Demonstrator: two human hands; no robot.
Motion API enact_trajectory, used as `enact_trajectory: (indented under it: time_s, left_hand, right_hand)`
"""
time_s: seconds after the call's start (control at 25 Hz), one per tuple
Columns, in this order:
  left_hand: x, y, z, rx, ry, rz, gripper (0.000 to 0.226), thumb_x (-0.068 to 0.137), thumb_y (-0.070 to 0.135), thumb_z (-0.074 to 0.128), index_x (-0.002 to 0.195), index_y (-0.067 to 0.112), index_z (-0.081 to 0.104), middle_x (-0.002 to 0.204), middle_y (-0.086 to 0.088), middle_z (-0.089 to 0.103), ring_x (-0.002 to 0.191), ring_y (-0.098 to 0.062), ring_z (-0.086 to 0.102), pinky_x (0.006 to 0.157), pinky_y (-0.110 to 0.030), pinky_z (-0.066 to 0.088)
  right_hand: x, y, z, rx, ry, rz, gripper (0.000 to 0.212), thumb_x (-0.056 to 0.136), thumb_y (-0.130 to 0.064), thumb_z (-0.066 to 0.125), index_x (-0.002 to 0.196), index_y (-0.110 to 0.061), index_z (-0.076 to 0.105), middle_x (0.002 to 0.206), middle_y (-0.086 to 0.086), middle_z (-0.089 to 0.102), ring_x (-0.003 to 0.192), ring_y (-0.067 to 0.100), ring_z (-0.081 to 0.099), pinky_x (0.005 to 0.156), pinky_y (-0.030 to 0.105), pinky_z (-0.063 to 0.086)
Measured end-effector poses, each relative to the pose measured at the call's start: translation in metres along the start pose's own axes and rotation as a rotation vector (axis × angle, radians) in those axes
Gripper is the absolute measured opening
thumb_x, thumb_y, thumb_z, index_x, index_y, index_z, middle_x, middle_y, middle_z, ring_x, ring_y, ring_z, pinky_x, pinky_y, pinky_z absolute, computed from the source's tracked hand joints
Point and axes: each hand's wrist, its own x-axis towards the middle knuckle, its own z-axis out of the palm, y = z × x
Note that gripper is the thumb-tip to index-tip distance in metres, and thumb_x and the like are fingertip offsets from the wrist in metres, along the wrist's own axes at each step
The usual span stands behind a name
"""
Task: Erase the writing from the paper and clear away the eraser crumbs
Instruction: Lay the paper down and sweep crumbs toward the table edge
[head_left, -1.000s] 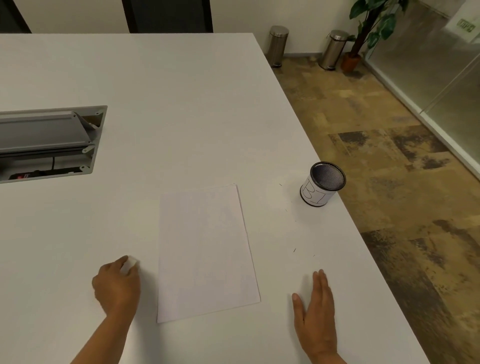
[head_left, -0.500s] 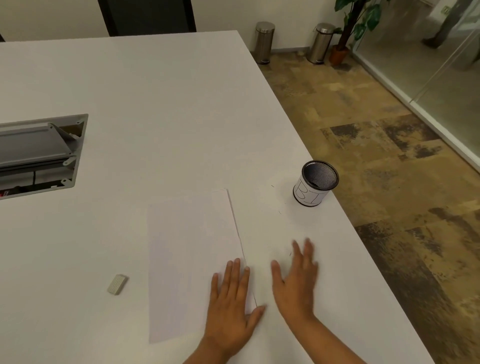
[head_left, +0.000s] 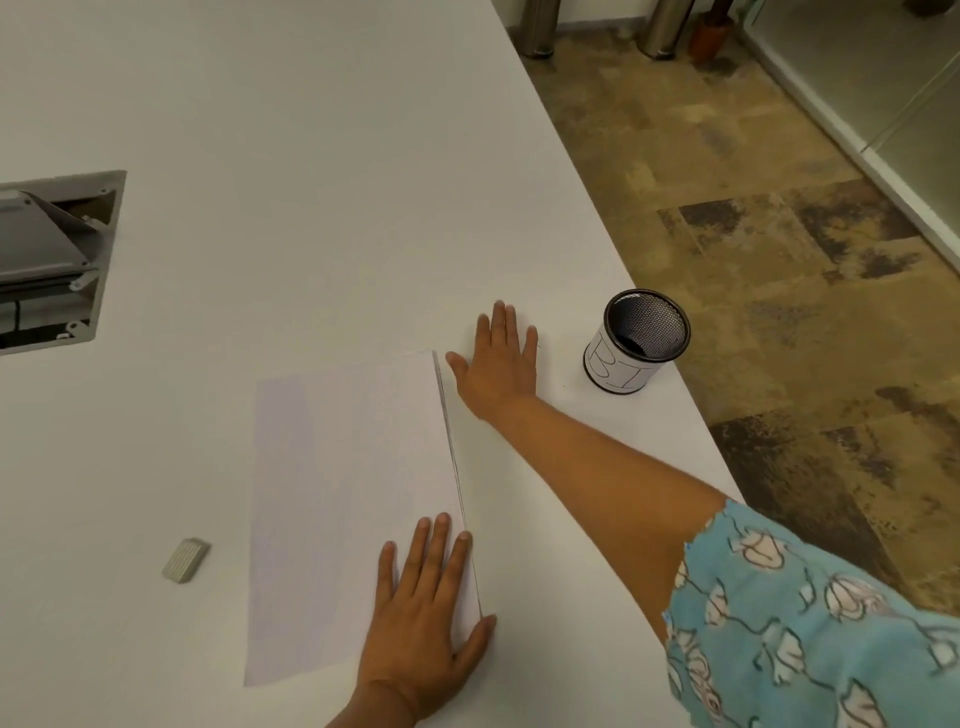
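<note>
A white sheet of paper (head_left: 343, 499) lies flat on the white table (head_left: 291, 182); I can make out no writing on it. My left hand (head_left: 426, 618) presses flat on the paper's lower right corner, fingers spread. My right hand (head_left: 501, 364) lies flat and open on the table just beyond the paper's upper right corner, palm down, holding nothing. A small grey-white eraser (head_left: 186, 560) rests on the table to the left of the paper, apart from both hands. Crumbs are too small to see.
A black mesh pen cup (head_left: 636, 345) with a white paper label stands near the table's right edge, right of my right hand. An open cable hatch (head_left: 57, 260) is set in the table at the left. Floor and metal bins (head_left: 537, 26) lie beyond the edge.
My left hand let go of the eraser and moved onto the paper's lower right corner. My right hand slid forward along the paper's right edge toward the pen cup.
</note>
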Motion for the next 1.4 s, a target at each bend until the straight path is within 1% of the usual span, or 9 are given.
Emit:
enact_trajectory:
  time_s: [0.12, 0.28, 0.56, 0.72, 0.84, 1.04, 1.16, 1.28, 1.4]
  left_hand:
    - [0.001, 0.002, -0.001, -0.001, -0.002, 0.001, 0.077, 0.083, 0.068, 0.026, 0.142, 0.019, 0.026, 0.154, -0.003, 0.011, 0.140, -0.023, 0.007, 0.107, -0.049, 0.010]
    - [0.000, 0.000, -0.002, 0.000, -0.004, 0.020, 0.079, 0.083, 0.066, 0.022, 0.147, 0.019, 0.012, 0.155, -0.002, 0.001, 0.142, -0.023, 0.004, 0.108, -0.048, 0.009]
    - [0.002, -0.001, -0.003, -0.055, -0.030, 0.037, 0.078, 0.084, 0.063, 0.018, 0.147, 0.018, 0.011, 0.155, -0.003, 0.004, 0.143, -0.022, 0.005, 0.110, -0.049, 0.009]
    - [0.001, -0.001, -0.004, -0.049, -0.025, 0.049, 0.077, 0.085, 0.061, 0.018, 0.147, 0.016, 0.013, 0.154, -0.005, 0.008, 0.142, -0.025, 0.008, 0.110, -0.050, 0.010]
    - [0.001, -0.001, -0.007, -0.028, -0.024, 0.041, 0.076, 0.086, 0.061, 0.018, 0.147, 0.015, 0.014, 0.154, -0.005, 0.007, 0.141, -0.026, 0.009, 0.109, -0.050, 0.010]
    - [-0.001, -0.001, -0.007, -0.014, -0.023, 0.038, 0.075, 0.087, 0.060, 0.018, 0.147, 0.016, 0.011, 0.155, -0.004, 0.003, 0.142, -0.025, 0.006, 0.110, -0.048, 0.008]
    - [0.000, 0.000, -0.007, -0.012, -0.036, 0.035, 0.074, 0.088, 0.060, 0.018, 0.147, 0.015, 0.014, 0.156, -0.006, 0.007, 0.142, -0.025, 0.008, 0.110, -0.049, 0.009]
    - [0.001, 0.001, -0.008, -0.004, -0.052, 0.029, 0.074, 0.087, 0.060, 0.019, 0.146, 0.015, 0.017, 0.155, -0.009, 0.016, 0.142, -0.025, 0.006, 0.110, -0.049, 0.009]
    - [0.001, 0.001, -0.008, 0.007, -0.045, 0.033, 0.074, 0.087, 0.059, 0.022, 0.147, 0.016, 0.014, 0.154, -0.009, 0.014, 0.143, -0.024, 0.003, 0.110, -0.049, 0.006]
  right_hand:
    - [0.018, 0.018, 0.006, -0.021, -0.045, 0.109, 0.080, 0.089, -0.061, 0.015, 0.142, -0.005, -0.006, 0.154, 0.014, -0.010, 0.140, 0.025, -0.014, 0.111, 0.052, -0.009]
    - [-0.021, 0.022, 0.021, 0.047, 0.037, 0.325, 0.091, 0.084, -0.067, 0.016, 0.140, 0.002, -0.005, 0.152, 0.021, -0.006, 0.140, 0.030, -0.011, 0.110, 0.055, -0.008]
    - [-0.127, 0.043, 0.030, 0.116, -0.034, 0.517, 0.096, 0.080, -0.072, 0.014, 0.137, -0.001, -0.018, 0.150, 0.020, -0.018, 0.137, 0.028, -0.025, 0.104, 0.056, -0.020]
    - [-0.142, 0.088, 0.012, 0.192, 0.186, 0.517, 0.089, 0.082, -0.066, 0.017, 0.142, -0.005, -0.005, 0.153, 0.015, -0.008, 0.140, 0.023, -0.016, 0.108, 0.054, -0.012]
    - [-0.146, 0.130, 0.008, 0.168, 0.184, 0.594, 0.091, 0.078, -0.069, 0.009, 0.142, -0.005, -0.004, 0.154, 0.016, -0.005, 0.140, 0.023, -0.015, 0.112, 0.056, -0.003]
    - [-0.145, 0.114, 0.022, 0.040, 0.095, 0.346, 0.087, 0.081, -0.066, 0.001, 0.143, -0.004, 0.002, 0.154, 0.014, 0.002, 0.142, 0.023, -0.005, 0.112, 0.047, -0.004]
    - [-0.138, 0.090, 0.028, 0.055, 0.059, 0.133, 0.082, 0.084, -0.064, 0.003, 0.143, -0.009, -0.002, 0.154, 0.009, -0.005, 0.141, 0.020, -0.008, 0.113, 0.041, -0.008]
    - [-0.137, 0.084, 0.024, 0.278, 0.047, -0.089, 0.070, 0.091, -0.055, 0.017, 0.141, -0.015, -0.010, 0.152, 0.002, -0.009, 0.141, 0.015, -0.009, 0.114, 0.035, -0.010]
    - [-0.171, 0.107, 0.028, 0.411, 0.213, 0.190, 0.085, 0.085, -0.060, 0.031, 0.143, -0.009, -0.003, 0.154, 0.009, -0.005, 0.141, 0.016, -0.012, 0.115, 0.040, -0.007]
